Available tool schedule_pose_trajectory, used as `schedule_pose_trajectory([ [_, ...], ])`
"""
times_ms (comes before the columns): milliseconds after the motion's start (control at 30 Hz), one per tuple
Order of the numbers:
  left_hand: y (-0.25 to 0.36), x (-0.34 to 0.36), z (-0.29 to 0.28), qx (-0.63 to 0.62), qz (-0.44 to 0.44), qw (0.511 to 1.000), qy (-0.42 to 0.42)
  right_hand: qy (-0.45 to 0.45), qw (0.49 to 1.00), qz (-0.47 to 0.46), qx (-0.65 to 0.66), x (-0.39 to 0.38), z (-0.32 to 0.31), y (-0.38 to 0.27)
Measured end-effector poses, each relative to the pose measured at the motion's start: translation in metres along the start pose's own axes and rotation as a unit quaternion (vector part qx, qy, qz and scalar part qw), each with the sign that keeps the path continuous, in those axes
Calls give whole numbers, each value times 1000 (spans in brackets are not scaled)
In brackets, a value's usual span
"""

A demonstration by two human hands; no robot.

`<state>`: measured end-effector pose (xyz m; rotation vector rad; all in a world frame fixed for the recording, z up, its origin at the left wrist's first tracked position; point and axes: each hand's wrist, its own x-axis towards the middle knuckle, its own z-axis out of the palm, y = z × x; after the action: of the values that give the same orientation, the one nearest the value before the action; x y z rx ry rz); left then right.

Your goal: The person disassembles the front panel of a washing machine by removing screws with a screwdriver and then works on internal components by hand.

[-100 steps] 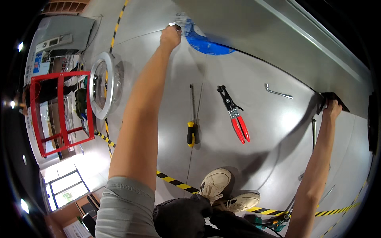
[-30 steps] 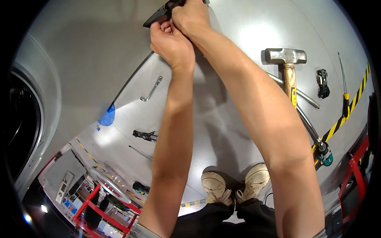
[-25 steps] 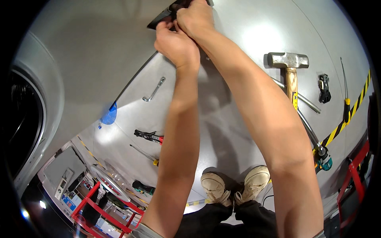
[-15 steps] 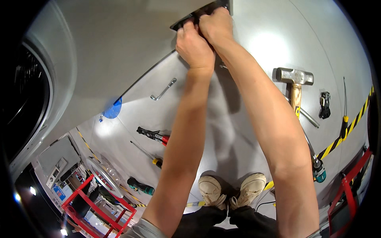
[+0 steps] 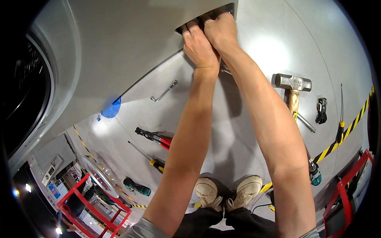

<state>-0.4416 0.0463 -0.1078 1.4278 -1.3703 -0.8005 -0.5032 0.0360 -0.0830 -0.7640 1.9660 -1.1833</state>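
Both of my hands are at a dark slot-like opening (image 5: 216, 12) low in the grey front panel (image 5: 131, 35) of a large appliance. My left hand (image 5: 198, 45) has its fingers bent over the edge into it, with the fingertips hidden. Close beside it, my right hand (image 5: 222, 31) is curled like a fist, knuckles up, its fingertips also inside the opening. What either hand grips in there is out of sight. A metal rod-like tool (image 5: 225, 70) shows partly behind my right forearm.
On the grey floor lie an angled socket wrench (image 5: 163, 91), red-handled pliers (image 5: 152, 136), screwdrivers (image 5: 152, 162) (image 5: 341, 125), a sledgehammer (image 5: 293, 83), a black tool (image 5: 321, 111) and cordless drivers (image 5: 137, 186) (image 5: 315, 174). A round dark door opening (image 5: 27, 91) is at left. Red frames (image 5: 95, 208) stand behind.
The whole view has shifted slightly, moving the opening and my hands a little right and down in the picture. Both hands stay at the opening, fingers still inside.
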Motion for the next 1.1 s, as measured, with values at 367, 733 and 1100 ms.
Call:
schedule_pose_trajectory([
  [367, 1, -4, -9, 50, 80, 995, -2, -13, 1000, 28, -5, 0, 2, 0],
  [733, -42, -53, -100, 215, 254, 923, -194, 29, 994, 7, 101, -4, 5, -2],
  [1100, -54, -60, -94, 218, 294, 915, -169, 89, 994, 15, 68, 18, 23, 16],
])
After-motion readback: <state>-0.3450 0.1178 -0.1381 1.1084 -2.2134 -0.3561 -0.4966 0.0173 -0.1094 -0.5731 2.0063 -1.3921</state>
